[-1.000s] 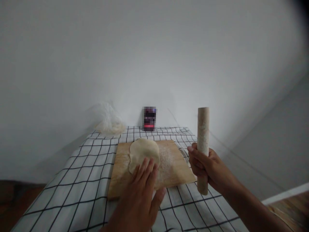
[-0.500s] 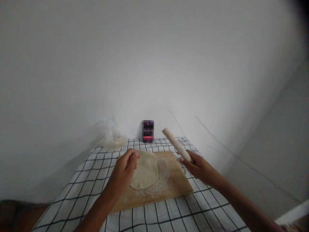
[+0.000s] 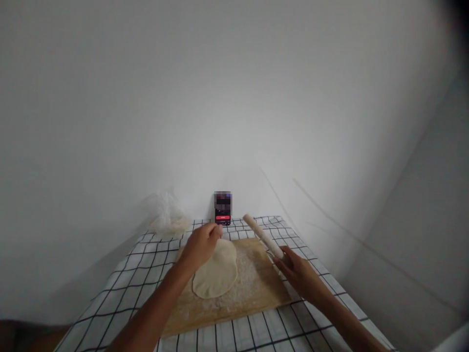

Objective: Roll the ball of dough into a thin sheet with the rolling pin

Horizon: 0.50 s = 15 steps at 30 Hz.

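Observation:
A flat, roughly round sheet of dough (image 3: 216, 274) lies on a floured wooden board (image 3: 264, 288). My left hand (image 3: 203, 243) is over the dough's far left edge, its fingers closed. Whether they pinch the dough or hold something small is hidden from me. To the right, my right hand (image 3: 295, 269) grips one end of a pale rolling pin (image 3: 262, 235). The pin is raised at a slant, pointing away and to the left, apart from the dough.
A black-and-white checked cloth (image 3: 135, 274) covers the table under the board. At the back, a phone (image 3: 223, 209) leans against the white wall, and a clear plastic bag (image 3: 168, 215) with pale contents sits to its left. Loose flour (image 3: 245, 278) dusts the board.
My left hand has moved away from me and to the right along the dough's far edge. The rolling pin has dipped slightly in my right hand. The view has tilted up a little.

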Available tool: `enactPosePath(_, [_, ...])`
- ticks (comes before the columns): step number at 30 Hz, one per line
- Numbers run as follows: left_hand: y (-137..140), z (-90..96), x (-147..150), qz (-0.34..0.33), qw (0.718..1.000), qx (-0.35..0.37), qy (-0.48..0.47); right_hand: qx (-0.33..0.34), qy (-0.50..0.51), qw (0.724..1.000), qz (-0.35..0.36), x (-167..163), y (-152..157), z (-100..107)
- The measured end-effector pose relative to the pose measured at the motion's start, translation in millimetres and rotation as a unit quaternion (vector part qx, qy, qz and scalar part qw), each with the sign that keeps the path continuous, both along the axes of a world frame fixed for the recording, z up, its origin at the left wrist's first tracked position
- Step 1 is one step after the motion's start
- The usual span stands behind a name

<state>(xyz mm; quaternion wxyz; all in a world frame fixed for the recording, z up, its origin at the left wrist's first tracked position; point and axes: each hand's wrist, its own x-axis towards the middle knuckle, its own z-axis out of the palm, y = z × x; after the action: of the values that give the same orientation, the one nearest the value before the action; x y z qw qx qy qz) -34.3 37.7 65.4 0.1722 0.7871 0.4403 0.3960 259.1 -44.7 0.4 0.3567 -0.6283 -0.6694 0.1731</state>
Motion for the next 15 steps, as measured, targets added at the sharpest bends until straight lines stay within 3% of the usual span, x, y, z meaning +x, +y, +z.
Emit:
enactPosePath(4, [-6, -35.3, 4, -0.028, 0.996, -0.005, 0.085, 0.025, 0.061, 0.998, -0.021, -2, 2, -22])
enactPosePath(7, [-19, -50.6, -1, -0.025, 0.993, -0.009, 0.114, 0.028, 0.066, 0.997, -0.016, -2, 1, -30])
enactPosePath(12, [-49, -44.2, -13, -0.023, 0.983, -0.030, 0.182, 0.034, 0.071, 0.997, -0.009, -1, 0, -29])
enactPosePath(15, [-52, -35.2, -14, -0.016, 0.977, -0.024, 0.213, 0.035, 0.074, 0.997, -0.010, 0, 2, -31])
